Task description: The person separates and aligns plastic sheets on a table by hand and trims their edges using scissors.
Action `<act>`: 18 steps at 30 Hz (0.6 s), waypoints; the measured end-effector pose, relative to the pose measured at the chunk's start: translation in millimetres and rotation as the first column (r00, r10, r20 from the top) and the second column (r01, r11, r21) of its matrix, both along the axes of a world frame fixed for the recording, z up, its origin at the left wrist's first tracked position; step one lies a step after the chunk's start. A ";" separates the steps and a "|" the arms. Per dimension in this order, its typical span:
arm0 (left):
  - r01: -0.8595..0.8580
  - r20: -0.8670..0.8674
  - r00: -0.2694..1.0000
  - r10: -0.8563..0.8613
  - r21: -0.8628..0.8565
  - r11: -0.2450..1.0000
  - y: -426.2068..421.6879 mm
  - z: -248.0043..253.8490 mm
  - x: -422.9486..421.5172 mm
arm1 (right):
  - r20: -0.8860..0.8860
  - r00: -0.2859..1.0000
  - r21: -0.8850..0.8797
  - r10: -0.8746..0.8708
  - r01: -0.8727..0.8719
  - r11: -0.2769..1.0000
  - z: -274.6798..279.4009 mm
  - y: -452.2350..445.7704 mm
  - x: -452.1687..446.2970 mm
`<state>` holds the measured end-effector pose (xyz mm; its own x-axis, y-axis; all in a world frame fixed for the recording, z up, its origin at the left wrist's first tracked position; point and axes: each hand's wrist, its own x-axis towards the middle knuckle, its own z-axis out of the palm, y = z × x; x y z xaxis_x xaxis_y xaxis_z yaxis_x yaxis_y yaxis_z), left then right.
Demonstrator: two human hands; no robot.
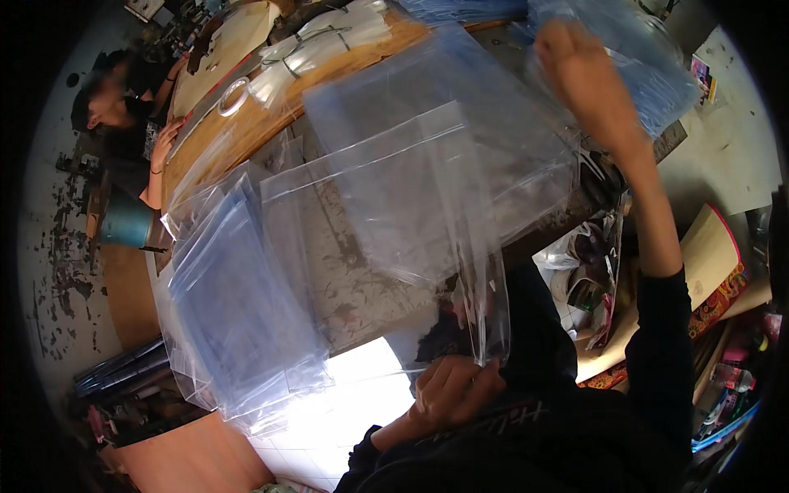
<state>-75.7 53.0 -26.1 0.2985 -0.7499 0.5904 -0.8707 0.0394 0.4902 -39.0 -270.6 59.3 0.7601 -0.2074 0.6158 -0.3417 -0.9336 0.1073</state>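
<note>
My left hand [456,394] is closed on the lower corner of a clear plastic bag [483,300], close to my body. The bag stretches up and left across the worktable [353,287]. My right hand [579,78] is raised at the upper right with its fingers curled in; what they hold, if anything, is hidden. Behind it lies a pile of bluish plastic sheets [657,90]. Between my hands, larger clear plastic sheets [394,90] lie flat on the table. To the left rests a stack of clear plastic bags [238,304], hanging over the near edge.
A roll of clear tape [233,97] and tied bundles of clear plastic [320,49] lie on a wooden board [222,148]. Another person [123,107] sits at the far left. Rolled sheets [707,263] and a cluttered box [579,271] are at my right.
</note>
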 end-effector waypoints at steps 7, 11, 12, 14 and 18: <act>-0.021 -0.016 1.000 0.022 0.026 0.999 -5.2 -0.1 3.7 | 0.199 0.975 -0.061 0.095 -0.084 0.995 60.3 -54.5 -149.9; 0.001 -0.006 1.000 -0.001 0.022 1.000 -13.3 3.7 8.9 | 0.826 -0.536 -0.299 0.176 -0.680 -0.669 60.6 32.6 -179.5; 0.004 0.008 1.000 -0.005 0.033 0.999 -14.9 5.3 10.0 | 0.828 -0.534 -0.300 0.171 -0.680 -0.670 53.7 47.2 -173.3; 0.009 0.015 1.000 -0.009 0.055 0.998 -15.2 8.3 10.7 | 0.945 0.163 0.282 0.282 -0.841 -0.462 16.1 84.3 -149.2; 0.035 -0.016 0.999 -0.034 0.084 0.996 -21.7 12.5 8.5 | 0.177 0.895 0.984 0.410 -0.151 -0.095 -33.1 118.5 -114.8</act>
<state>-67.2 31.3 -13.5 0.2798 -0.8068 0.5204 -0.8621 0.0274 0.5060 -153.8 -152.0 26.2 0.9702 -0.2276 -0.0834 -0.1194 -0.1491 -0.9816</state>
